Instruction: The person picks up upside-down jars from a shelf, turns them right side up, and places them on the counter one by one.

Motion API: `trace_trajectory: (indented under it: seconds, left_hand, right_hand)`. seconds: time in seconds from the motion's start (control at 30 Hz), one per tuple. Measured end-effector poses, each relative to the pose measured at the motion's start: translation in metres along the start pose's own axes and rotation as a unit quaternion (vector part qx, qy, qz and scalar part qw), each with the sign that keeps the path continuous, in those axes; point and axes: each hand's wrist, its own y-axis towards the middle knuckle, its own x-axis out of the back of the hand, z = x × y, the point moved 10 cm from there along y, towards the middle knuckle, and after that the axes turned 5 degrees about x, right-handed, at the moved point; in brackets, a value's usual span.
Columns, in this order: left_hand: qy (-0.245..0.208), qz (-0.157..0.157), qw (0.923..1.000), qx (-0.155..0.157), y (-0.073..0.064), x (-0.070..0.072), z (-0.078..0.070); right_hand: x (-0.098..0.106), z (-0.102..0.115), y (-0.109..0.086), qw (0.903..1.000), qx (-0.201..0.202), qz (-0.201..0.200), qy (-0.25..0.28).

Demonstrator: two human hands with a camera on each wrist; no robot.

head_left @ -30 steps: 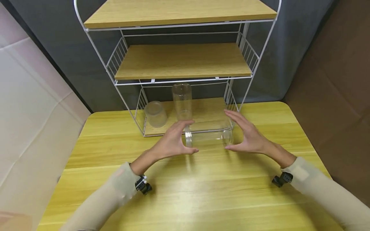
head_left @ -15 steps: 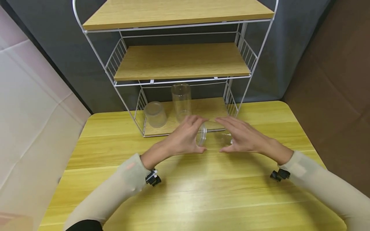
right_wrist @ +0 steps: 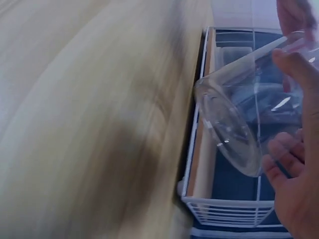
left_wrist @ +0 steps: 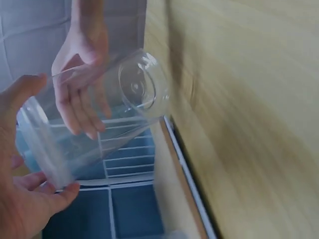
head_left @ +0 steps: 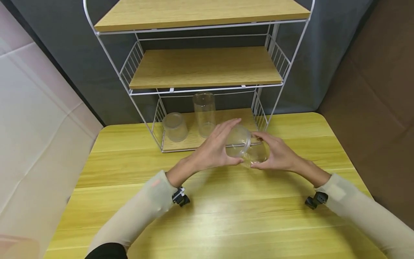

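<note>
A clear cylindrical jar [head_left: 238, 138] is held tilted in front of the lowest rack shelf. Its thick ringed end [left_wrist: 45, 142] sits in my left hand [head_left: 211, 151], thumb on one side and fingers on the other. My right hand [head_left: 279, 153] grips the jar's body from the right, with curled fingers and thumb on the glass in the right wrist view. The round base [right_wrist: 229, 132] faces away from the left hand. Through the clear wall, parts of the right hand show in the left wrist view.
A white wire rack [head_left: 207, 90] with wooden shelves stands at the back. On its lowest shelf [head_left: 189, 144] are a tall clear glass container [head_left: 204, 115] and a short one [head_left: 175, 127] to its left. The wooden table [head_left: 207, 216] spreads before the rack.
The jar lay sideways between both hands; now it is tilted, its ringed end turned up and farther right. My left hand moved right with it, and the hands came closer together.
</note>
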Motion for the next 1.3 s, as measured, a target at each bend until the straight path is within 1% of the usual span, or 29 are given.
trace_trajectory:
  seconds: [0.07, 0.13, 0.17, 0.23, 0.27, 0.3, 0.33, 0.4, 0.47, 0.5, 0.53, 0.6, 0.73, 0.8, 0.9, 1.0, 1.07, 1.2, 1.3]
  left_hand:
    - [-0.042, -0.014, 0.9990, 0.012, 0.001, 0.000, 0.004]
    - [-0.076, -0.023, 0.9963, 0.033, 0.001, -0.002, 0.009]
    - [-0.091, -0.026, 0.9945, 0.044, 0.001, -0.003, 0.012]
    - [-0.123, -0.025, 0.9900, 0.064, 0.000, -0.008, 0.016]
    - [-0.137, -0.023, 0.9875, 0.074, 0.000, -0.011, 0.018]
    - [-0.156, -0.017, 0.9841, 0.083, 0.000, -0.015, 0.020]
    - [-0.182, -0.011, 0.9791, 0.090, 0.000, -0.019, 0.022]
    - [-0.235, 0.004, 0.9666, 0.101, 0.000, -0.029, 0.025]
    - [-0.278, 0.018, 0.9541, 0.110, 0.000, -0.039, 0.027]
    - [-0.294, 0.024, 0.9486, 0.116, 0.000, -0.044, 0.029]
    - [-0.303, 0.027, 0.9453, 0.118, 0.000, -0.048, 0.029]
    - [-0.306, 0.030, 0.9434, 0.125, 0.000, -0.055, 0.030]
    - [-0.300, 0.024, 0.9461, 0.120, 0.004, -0.066, 0.027]
    - [-0.293, 0.020, 0.9485, 0.119, 0.006, -0.071, 0.026]
    - [-0.273, 0.012, 0.9552, 0.114, 0.010, -0.078, 0.022]
    - [-0.250, 0.006, 0.9627, 0.103, 0.012, -0.084, 0.017]
    - [-0.233, 0.004, 0.9674, 0.099, 0.012, -0.089, 0.014]
    - [-0.205, 0.007, 0.9730, 0.106, 0.011, -0.098, 0.011]
    - [-0.182, 0.010, 0.9776, 0.105, 0.012, -0.104, 0.008]
  right_hand:
    - [0.002, -0.004, -0.003, 0.9998, -0.010, -0.015, 0.009]
    - [0.003, -0.007, -0.006, 0.9993, -0.015, -0.029, 0.016]
    - [0.003, -0.009, -0.007, 0.9988, -0.018, -0.035, 0.028]
    - [0.003, -0.013, -0.010, 0.9960, -0.027, -0.047, 0.070]
    - [0.003, -0.015, -0.012, 0.9931, -0.036, -0.052, 0.099]
    - [0.003, -0.014, -0.013, 0.9892, -0.047, -0.055, 0.127]
    - [0.004, -0.014, -0.014, 0.9838, -0.058, -0.059, 0.159]
    - [0.003, -0.019, -0.018, 0.9716, -0.079, -0.066, 0.213]
    - [0.001, -0.024, -0.023, 0.9623, -0.098, -0.067, 0.245]
    - [0.000, -0.026, -0.025, 0.9593, -0.104, -0.067, 0.254]
    - [-0.002, -0.032, -0.029, 0.9560, -0.107, -0.067, 0.264]
    - [-0.006, -0.040, -0.035, 0.9514, -0.117, -0.063, 0.278]
    - [-0.008, -0.049, -0.045, 0.9449, -0.124, -0.048, 0.299]
    - [-0.007, -0.052, -0.048, 0.9447, -0.131, -0.037, 0.298]
    - [-0.002, -0.052, -0.051, 0.9498, -0.143, -0.020, 0.277]
    - [0.006, -0.048, -0.053, 0.9595, -0.151, -0.003, 0.238]
    - [0.010, -0.044, -0.054, 0.9642, -0.154, 0.011, 0.215]
    - [0.011, -0.045, -0.061, 0.9676, -0.158, 0.034, 0.194]
    - [0.009, -0.053, -0.070, 0.9701, -0.158, 0.035, 0.181]
